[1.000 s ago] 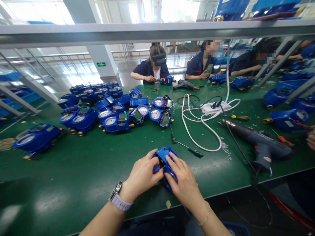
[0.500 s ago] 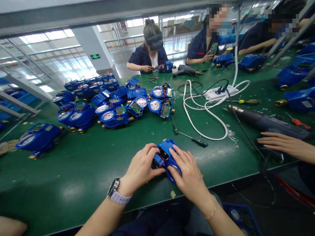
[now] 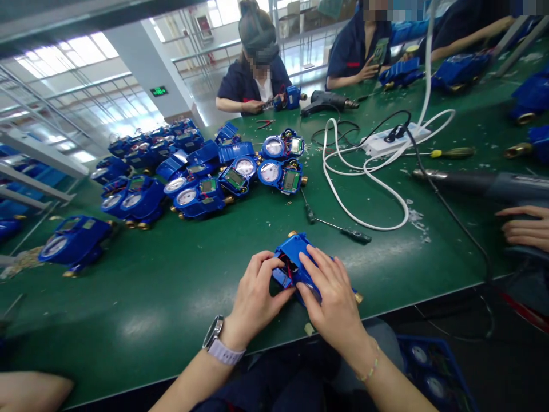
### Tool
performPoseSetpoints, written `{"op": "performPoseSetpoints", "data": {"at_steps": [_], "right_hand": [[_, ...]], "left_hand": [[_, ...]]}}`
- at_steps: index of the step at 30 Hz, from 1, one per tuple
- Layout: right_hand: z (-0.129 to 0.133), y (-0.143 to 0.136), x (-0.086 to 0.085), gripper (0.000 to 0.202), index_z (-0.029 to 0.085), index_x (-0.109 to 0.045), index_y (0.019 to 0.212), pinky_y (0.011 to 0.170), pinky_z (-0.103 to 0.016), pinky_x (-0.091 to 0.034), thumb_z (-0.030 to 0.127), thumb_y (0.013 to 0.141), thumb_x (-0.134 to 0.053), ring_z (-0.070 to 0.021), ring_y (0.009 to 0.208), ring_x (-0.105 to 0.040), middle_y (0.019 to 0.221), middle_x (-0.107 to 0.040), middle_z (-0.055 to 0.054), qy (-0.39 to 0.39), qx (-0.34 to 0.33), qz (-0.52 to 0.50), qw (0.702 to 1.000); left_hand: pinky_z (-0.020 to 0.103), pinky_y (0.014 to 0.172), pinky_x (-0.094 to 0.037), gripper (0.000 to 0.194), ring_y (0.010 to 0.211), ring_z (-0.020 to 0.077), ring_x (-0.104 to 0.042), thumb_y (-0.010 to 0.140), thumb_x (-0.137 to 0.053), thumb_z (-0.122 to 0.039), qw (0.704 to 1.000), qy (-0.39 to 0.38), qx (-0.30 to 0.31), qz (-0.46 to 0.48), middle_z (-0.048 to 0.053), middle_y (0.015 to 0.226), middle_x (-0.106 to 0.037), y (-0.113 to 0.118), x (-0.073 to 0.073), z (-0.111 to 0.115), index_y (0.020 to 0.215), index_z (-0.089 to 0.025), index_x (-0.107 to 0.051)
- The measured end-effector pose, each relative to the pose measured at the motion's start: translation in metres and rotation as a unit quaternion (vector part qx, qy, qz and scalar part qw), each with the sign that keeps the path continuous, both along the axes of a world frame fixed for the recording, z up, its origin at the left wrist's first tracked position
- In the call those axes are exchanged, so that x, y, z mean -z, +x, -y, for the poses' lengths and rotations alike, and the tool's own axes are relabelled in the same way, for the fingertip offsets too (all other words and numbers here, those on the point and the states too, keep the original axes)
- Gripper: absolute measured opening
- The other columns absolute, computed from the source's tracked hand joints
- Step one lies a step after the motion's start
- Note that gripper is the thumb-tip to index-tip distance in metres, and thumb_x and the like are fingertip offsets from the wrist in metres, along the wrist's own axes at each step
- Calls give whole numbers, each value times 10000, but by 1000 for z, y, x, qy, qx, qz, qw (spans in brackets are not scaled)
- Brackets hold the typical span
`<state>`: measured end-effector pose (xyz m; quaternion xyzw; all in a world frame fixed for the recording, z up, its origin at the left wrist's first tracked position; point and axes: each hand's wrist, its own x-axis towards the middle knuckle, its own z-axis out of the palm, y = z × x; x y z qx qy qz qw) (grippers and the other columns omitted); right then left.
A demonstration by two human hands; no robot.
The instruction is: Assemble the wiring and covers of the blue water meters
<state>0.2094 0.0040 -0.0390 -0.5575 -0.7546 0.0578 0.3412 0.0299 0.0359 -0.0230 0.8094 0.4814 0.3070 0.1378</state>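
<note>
A blue water meter [image 3: 294,247] with brass pipe ends lies on the green table in front of me, its compartment open and thin red and dark wires showing inside. My left hand [image 3: 258,293] pinches a small blue box-shaped part [image 3: 282,277] between thumb and fingers at the left of that compartment. Over the meter's right side my right hand [image 3: 333,294] is curved, fingers on the blue casing and thumb near the dial, gripping it against the table. Most of the dial is hidden under this hand.
Many blue water meters [image 3: 201,191] crowd the left and back. Beyond mine lie screwdrivers [image 3: 355,235], a white cable and a power strip [image 3: 392,140]. A co-worker's hand [image 3: 525,227] is beside a heat gun [image 3: 476,184] at right. Another person [image 3: 257,74] sits opposite.
The view has shifted, so the heat gun sits farther right. Both my hands stay on the same meter, with the small blue part still at its compartment.
</note>
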Motion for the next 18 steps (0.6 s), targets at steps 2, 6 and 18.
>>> {"op": "performPoseSetpoints", "data": {"at_steps": [2, 6, 18], "right_hand": [[2, -2, 0, 452, 161, -420, 1457, 1099, -551, -338, 224, 1011, -441, -280, 1385, -402, 1502, -452, -138, 3, -3, 5, 1000], [4, -7, 1, 461, 145, -418, 1461, 1099, -549, -336, 210, 1005, -439, -293, 1379, -406, 1503, -449, -147, 7, 9, 12, 1000], [5, -4, 5, 518, 181, -350, 1505, 1127, -577, -293, 194, 993, -431, -290, 1423, -339, 1533, -413, -128, -5, 1, 22, 1000]], "left_hand": [[380, 905, -539, 448, 1062, 230, -583, 733, -748, -107, 1000, 2, -2, 21, 74, 1141, -547, -1, 0, -1, 1095, -221, -510], [375, 838, -552, 454, 965, 224, -594, 700, -730, -95, 1000, -18, 1, 1, 48, 1042, -564, 4, -14, -8, 1091, -224, -539], [420, 926, -550, 412, 1080, 248, -599, 800, -719, -174, 996, -77, 3, -39, 84, 1147, -542, -6, -24, 11, 1161, -239, -531]]}}
